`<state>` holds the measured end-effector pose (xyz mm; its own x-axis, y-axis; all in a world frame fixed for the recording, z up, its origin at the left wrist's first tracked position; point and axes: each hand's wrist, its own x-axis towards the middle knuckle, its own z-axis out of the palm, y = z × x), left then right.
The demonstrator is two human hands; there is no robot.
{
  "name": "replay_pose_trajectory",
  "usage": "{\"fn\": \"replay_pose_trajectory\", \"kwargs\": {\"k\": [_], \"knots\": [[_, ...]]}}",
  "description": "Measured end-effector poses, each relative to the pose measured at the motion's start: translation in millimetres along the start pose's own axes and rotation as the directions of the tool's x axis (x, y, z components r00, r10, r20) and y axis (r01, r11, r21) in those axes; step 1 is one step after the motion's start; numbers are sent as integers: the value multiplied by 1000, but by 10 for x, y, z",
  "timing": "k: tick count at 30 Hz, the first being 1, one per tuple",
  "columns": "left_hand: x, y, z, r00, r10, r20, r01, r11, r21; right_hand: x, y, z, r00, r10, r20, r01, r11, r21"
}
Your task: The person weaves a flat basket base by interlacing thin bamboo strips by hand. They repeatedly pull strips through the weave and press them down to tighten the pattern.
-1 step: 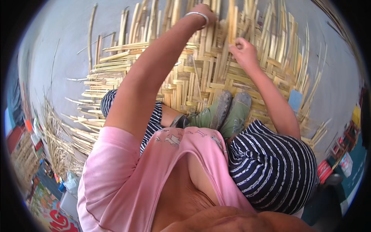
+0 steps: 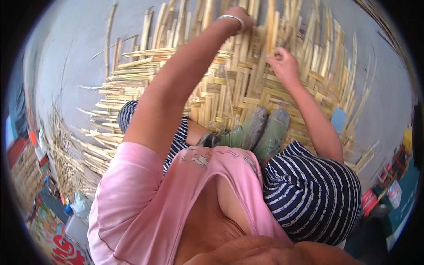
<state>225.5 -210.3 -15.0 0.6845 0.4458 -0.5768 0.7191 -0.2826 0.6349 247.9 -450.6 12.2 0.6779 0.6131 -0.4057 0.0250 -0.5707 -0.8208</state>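
Observation:
A partly woven mat [image 2: 212,99] of flat, yellowish reed strips lies on the floor in front of me, with loose strip ends sticking out at its far side and edges. My left hand [image 2: 242,17], wearing a silver bangle [image 2: 232,17], is curled down among the upright strips at the far middle. Its fingertips are hidden. Nearer and to the right, my right hand [image 2: 284,64] is closed, with thumb and forefinger pinched on the edge of a long upright reed strip [image 2: 270,28].
My feet in green socks [image 2: 240,132] with grey soles rest on the near edge of the mat. A blue flat piece [image 2: 338,119] lies at its right. Dry stalks [image 2: 62,150] lie at left, near a plastic bag [image 2: 81,205]. A red coil [image 2: 370,198] sits at right.
The whole view has shifted slightly, so everything appears a little farther right and lower. Both hands keep the same places on the strips.

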Motion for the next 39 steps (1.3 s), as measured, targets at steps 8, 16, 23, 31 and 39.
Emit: {"fn": "replay_pose_trajectory", "kwargs": {"k": [8, 16, 23, 31, 39], "knots": [[121, -192, 76, 1000, -13, -6, 12, 993, -120, 34, -5, 24, 997, 65, 48, -67, 997, 40], [-430, -301, -135, 973, 181, 141, -66, 808, -585, 116, 15, 95, 1000, -6, 16, 5, 1000, 14], [-564, -548, -61, 844, 413, 341, 53, 569, -820, 425, -77, -39, 886, -266, 380, 434, 763, -479], [-728, -474, 46, 951, 256, 176, 37, 470, -882, 471, -144, 21, 843, -219, 492, 506, 634, -585], [-804, -794, 396, 990, 11, -139, -132, 393, -910, 379, -290, -34, 894, -182, 410, 368, 821, -437]]}}
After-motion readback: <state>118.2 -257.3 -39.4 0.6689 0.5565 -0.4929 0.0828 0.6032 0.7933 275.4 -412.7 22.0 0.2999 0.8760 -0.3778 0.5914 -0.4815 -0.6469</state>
